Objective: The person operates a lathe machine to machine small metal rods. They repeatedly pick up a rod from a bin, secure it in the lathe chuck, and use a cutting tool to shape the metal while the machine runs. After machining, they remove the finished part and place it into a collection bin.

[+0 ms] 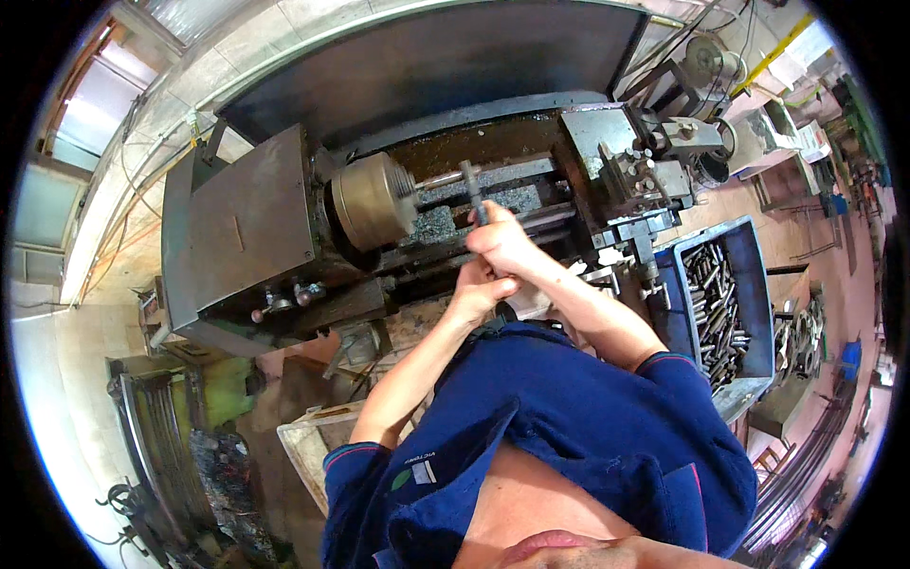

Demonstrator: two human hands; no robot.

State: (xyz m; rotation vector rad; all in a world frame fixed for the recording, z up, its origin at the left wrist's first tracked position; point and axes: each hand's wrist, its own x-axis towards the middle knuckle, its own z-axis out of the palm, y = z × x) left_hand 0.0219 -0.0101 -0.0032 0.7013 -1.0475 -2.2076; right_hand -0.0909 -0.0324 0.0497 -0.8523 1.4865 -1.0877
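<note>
My right hand (500,241) is closed around a dark metal bar (475,190), which slants up from my fist beyond the lathe bed. The bar's upper end overlaps the tip of a thin bright rod (439,179) standing out from the lathe chuck (373,202); whether they touch I cannot tell. Just below, close against my right hand, my left hand (479,292) is closed with its thumb stretched to the right. Anything between its fingers is hidden. Metal chips (433,225) cover the bed under both hands.
Left of the chuck stands the grey headstock (248,213) with levers on its front. The tool carriage (637,175) sits to the right, the tailstock (690,135) beyond it. A blue crate (766,294) of metal pieces stands at my right. Behind runs a dark splash guard (427,71).
</note>
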